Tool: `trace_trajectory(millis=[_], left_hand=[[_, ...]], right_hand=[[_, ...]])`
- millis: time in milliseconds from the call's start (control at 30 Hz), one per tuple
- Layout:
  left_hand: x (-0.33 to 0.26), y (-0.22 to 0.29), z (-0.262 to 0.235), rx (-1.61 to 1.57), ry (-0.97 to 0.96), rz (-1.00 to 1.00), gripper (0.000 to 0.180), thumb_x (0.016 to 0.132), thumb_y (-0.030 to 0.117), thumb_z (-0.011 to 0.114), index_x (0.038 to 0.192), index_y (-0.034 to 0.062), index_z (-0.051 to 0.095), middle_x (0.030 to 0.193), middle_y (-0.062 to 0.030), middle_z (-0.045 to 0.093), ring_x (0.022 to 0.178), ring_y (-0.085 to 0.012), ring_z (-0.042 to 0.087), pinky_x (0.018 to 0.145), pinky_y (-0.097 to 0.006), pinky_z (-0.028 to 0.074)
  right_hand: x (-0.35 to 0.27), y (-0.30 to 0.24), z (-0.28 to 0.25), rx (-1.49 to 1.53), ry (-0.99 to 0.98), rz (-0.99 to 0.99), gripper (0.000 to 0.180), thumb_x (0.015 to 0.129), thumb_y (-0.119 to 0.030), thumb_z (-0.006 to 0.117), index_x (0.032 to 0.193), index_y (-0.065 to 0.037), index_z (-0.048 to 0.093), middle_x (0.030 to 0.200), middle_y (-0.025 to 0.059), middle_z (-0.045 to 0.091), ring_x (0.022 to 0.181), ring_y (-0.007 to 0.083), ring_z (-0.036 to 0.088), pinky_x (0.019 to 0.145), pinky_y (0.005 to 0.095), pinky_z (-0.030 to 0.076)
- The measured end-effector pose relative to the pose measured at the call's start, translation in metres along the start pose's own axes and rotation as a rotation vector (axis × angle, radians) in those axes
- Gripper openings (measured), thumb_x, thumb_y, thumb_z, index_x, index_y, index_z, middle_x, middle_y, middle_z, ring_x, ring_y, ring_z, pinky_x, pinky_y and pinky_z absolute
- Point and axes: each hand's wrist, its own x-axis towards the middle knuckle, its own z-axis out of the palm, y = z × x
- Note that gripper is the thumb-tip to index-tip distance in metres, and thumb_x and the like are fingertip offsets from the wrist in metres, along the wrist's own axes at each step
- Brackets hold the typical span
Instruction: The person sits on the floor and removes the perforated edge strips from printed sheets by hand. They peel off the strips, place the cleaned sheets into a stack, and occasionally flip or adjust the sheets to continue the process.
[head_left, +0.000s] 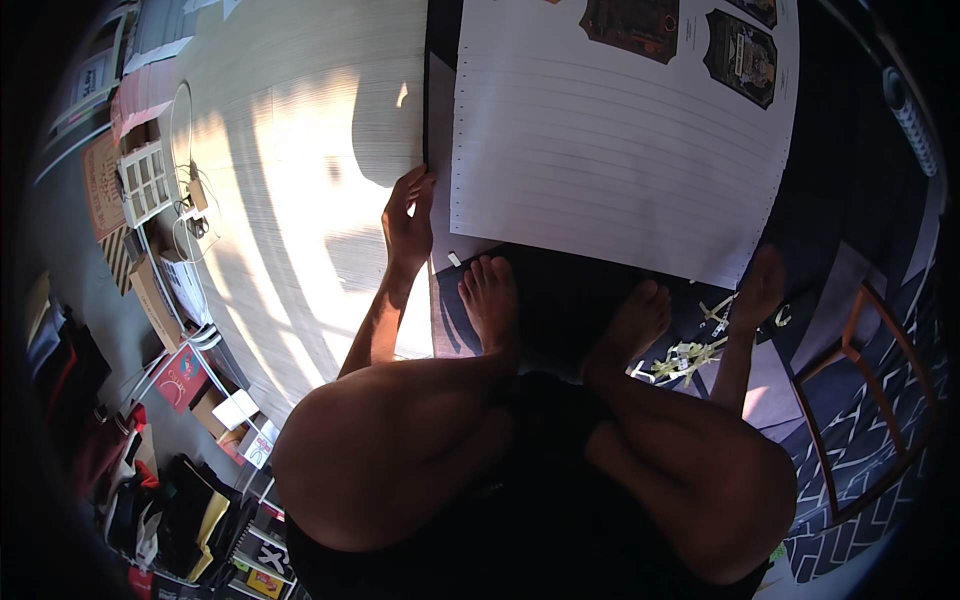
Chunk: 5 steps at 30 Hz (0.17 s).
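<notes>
A large white sheet (610, 160) with faint cross lines, small marks along its side edges and dark printed label shapes (742, 58) at its far end lies in front of my feet. Beside its left edge, my left hand (408, 225) bends its fingers and thumb together at the border of a dark mat (433, 110); what sits between the tips is too small to tell. My right hand (762, 285) is at the sheet's near right corner, in deep shade, its fingers hard to make out. Pale curled strips (685, 360) lie in a heap near my right wrist.
My bare feet (488, 300) stand close to the sheet's near edge, knees bent. Sunlit light flooring (290, 200) spreads to the left, with boxes (155, 300), cables and shelved goods beyond. A brown wooden frame (850, 350) and a patterned dark fabric (860, 490) are at the right.
</notes>
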Motion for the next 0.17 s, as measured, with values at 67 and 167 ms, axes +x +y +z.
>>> trace_trajectory(millis=[67, 167], left_hand=[[-0.001, 0.001, -0.007, 0.0, -0.033, -0.055, 0.03, 0.104, 0.017, 0.055, 0.127, -0.0013, 0.061, 0.111, -0.0171, 0.072, 0.106, -0.0239, 0.069, 0.094, -0.036, 0.053], [0.008, 0.016, -0.002, -0.016, -0.088, -0.132, 0.035, 0.105, 0.023, 0.052, 0.127, -0.0027, 0.06, 0.11, -0.0187, 0.072, 0.105, -0.025, 0.069, 0.093, -0.036, 0.053]], right_hand=[[0.015, 0.001, -0.004, 0.176, -0.028, 0.167, 0.02, 0.098, -0.016, 0.061, 0.102, 0.0, 0.071, 0.096, 0.0086, 0.07, 0.088, 0.0187, 0.065, 0.078, 0.0325, 0.049], [0.031, 0.007, -0.011, 0.297, -0.044, 0.302, 0.022, 0.099, -0.016, 0.059, 0.102, 0.002, 0.072, 0.093, 0.009, 0.071, 0.083, 0.0173, 0.067, 0.073, 0.0294, 0.052]])
